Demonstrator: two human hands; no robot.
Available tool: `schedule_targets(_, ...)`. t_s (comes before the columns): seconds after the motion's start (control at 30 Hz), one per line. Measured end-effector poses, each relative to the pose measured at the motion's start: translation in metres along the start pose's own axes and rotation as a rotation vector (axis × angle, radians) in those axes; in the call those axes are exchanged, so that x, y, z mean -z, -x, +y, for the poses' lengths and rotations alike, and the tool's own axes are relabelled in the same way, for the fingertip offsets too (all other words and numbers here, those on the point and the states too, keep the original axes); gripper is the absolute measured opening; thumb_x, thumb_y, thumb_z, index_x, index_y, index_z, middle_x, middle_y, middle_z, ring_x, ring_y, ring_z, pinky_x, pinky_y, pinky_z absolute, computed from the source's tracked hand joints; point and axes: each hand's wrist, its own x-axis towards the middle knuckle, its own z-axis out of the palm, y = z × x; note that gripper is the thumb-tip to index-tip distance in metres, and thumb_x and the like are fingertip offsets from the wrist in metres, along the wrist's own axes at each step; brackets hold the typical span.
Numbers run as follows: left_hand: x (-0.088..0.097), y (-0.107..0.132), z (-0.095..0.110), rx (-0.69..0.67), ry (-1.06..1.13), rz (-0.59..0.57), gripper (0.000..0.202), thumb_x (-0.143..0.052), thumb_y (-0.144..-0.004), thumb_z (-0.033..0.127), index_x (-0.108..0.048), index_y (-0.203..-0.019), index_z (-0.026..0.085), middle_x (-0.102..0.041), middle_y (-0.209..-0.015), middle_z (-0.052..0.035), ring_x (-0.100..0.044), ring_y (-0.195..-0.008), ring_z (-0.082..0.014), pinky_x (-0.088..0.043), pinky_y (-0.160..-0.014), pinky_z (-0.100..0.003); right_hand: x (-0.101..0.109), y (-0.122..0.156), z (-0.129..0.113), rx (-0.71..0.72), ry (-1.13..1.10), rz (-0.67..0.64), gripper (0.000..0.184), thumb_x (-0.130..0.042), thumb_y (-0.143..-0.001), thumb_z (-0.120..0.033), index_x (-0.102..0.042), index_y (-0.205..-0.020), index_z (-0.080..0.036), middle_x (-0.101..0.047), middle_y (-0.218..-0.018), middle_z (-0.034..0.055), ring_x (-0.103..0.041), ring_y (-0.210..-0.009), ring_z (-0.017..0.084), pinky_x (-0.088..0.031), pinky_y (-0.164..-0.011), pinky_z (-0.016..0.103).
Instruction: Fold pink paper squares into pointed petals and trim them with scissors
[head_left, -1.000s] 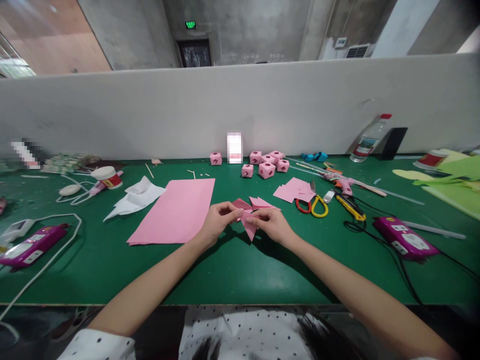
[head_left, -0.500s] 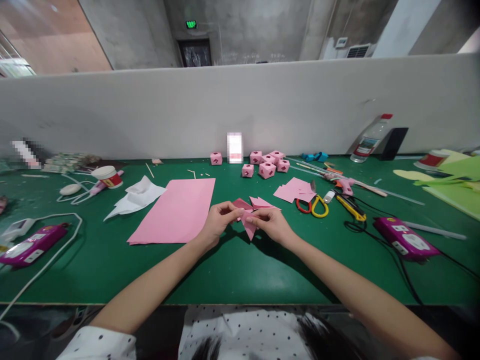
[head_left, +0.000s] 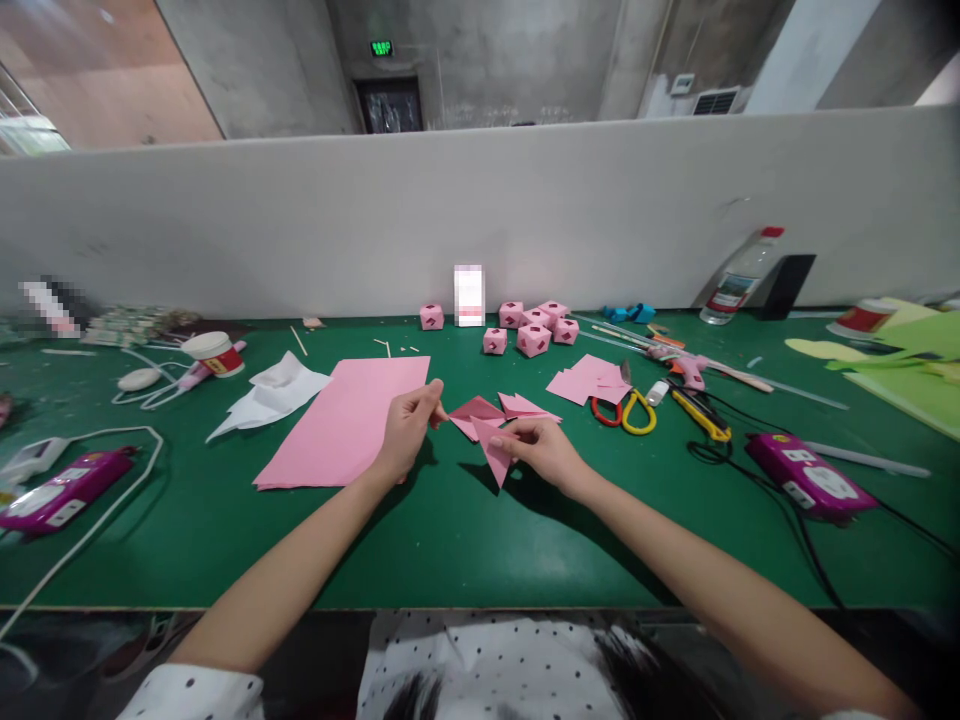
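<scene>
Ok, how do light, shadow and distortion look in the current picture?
Head view: soft shadows fall beneath the left hand and right hand on the green table; head view, a faint sheen on its near middle; head view, two pixelated patches, back centre and far left; head view, wide-angle stretch toward the sides, the upper right corner dark.

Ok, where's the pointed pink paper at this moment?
In the head view, below centre, the pointed pink paper is pinched in the right hand, to the right of the large pink sheet.
</scene>
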Motion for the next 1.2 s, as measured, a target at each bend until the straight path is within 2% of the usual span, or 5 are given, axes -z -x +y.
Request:
schedule_targets(0.17, -0.006, 0.005, 0.000, 0.078, -0.034, -0.380, 0.030, -0.066, -0.079, 0.046, -0.070, -0.082, 0.017, -0.065, -0.078, -0.0037, -0.058, -0.070, -0.0151, -0.044, -0.059, -0.024, 0.002, 0.000, -0.002, -0.050, -0.087, 0.001, 0.044, -0.075, -0.066, -0.057, -0.069, -0.073, -0.013, -0.061, -0.061, 0.0012, -0.052, -0.056, 0.012, -0.040, -0.054, 0.025)
schedule_targets(0.8, -0.018, 0.011, -0.002, 0.084, -0.055, -0.273, 0.040, -0.059, -0.085, 0.042, -0.045, -0.057, 0.017, -0.040, -0.052, 0.0044, -0.038, -0.051, -0.0093, -0.029, -0.051, -0.024, -0.003, -0.003, 0.006, -0.037, -0.102, -0.056, 0.042, -0.073, -0.069, -0.055, -0.063, -0.068, -0.015, -0.056, -0.059, -0.0010, -0.049, -0.054, 0.011, -0.039, -0.053, 0.024)
schedule_targets(0.97, -0.014, 0.008, -0.004, 0.089, -0.039, -0.177, 0.050, -0.048, -0.090, 0.051, -0.048, -0.053, 0.017, -0.044, -0.051, 0.0015, -0.039, -0.049, -0.0096, -0.031, -0.049, -0.025, -0.002, -0.003, 0.005, -0.026, -0.065, -0.026, 0.040, -0.072, -0.071, -0.054, -0.059, -0.063, -0.016, -0.057, -0.057, -0.0011, -0.050, -0.053, 0.011, -0.037, -0.052, 0.024)
schedule_targets(1.1, -0.013, 0.008, -0.005, 0.073, -0.098, -0.343, 0.035, -0.059, -0.083, 0.050, -0.061, -0.074, 0.016, -0.056, -0.066, 0.0009, -0.046, -0.054, -0.0091, -0.035, -0.051, -0.023, 0.000, -0.004, 0.009, -0.021, -0.056, -0.011, 0.039, -0.071, -0.073, -0.052, -0.063, -0.069, -0.014, -0.058, -0.058, -0.0001, -0.051, -0.053, 0.011, -0.037, -0.051, 0.023)
schedule_targets(1.2, -0.016, 0.010, -0.004, 0.098, -0.116, -0.406, 0.033, -0.063, -0.080, 0.047, -0.059, -0.075, 0.015, -0.055, -0.064, 0.0027, -0.044, -0.051, -0.0075, -0.034, -0.050, -0.021, 0.000, -0.005, 0.012, -0.021, -0.037, -0.017, 0.039, -0.070, -0.074, -0.052, -0.065, -0.074, -0.013, -0.058, -0.059, -0.0001, -0.051, -0.054, 0.011, -0.037, -0.051, 0.023)
